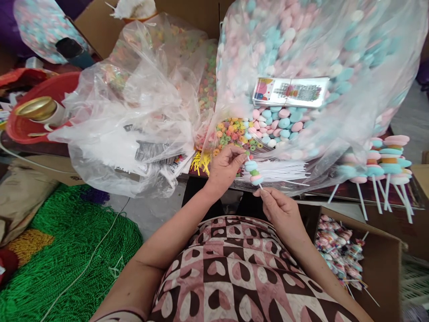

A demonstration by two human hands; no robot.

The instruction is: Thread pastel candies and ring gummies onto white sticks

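My right hand [279,208] pinches the lower end of a thin white stick that carries a candy skewer [256,180]. Blue, white and pink marshmallows are threaded on it, with a green gummy between them. At the skewer's top, my left hand [224,170] is closed, thumb and fingertips on a small red and green gummy ring [248,154]. Behind the skewer lie loose white sticks [281,172]. Sugared gummy rings [229,134] and pink, blue and white marshmallows [284,123] spill from their bags just beyond my hands.
Finished skewers [390,156] lie at the table's right edge, sticks jutting out. A bundle of printed wrappers [291,91] rests on the large marshmallow bag [335,44]. Below right, a cardboard box [382,264] holds wrapped candies. At left are a red basin [20,120] and green cords [73,250].
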